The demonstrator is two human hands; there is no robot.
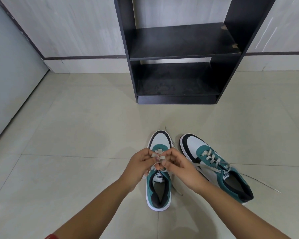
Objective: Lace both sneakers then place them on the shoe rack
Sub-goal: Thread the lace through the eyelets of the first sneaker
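Observation:
Two teal, white and black sneakers stand on the tiled floor, toes pointing away from me. Over the left sneaker (160, 141) my left hand (140, 165) and my right hand (180, 169) meet, both pinching its beige lace (158, 156) above the tongue. The right sneaker (214, 165) stands apart to the right, laced through its eyelets, with loose lace ends trailing on the floor (259, 181). The black shoe rack (179, 54) stands ahead against the wall, its shelves bare.
Pale floor tiles (76, 135) spread out to the left of the sneakers. A grey door or panel (7, 75) runs along the left. The wall behind the rack has a white skirting (86, 65).

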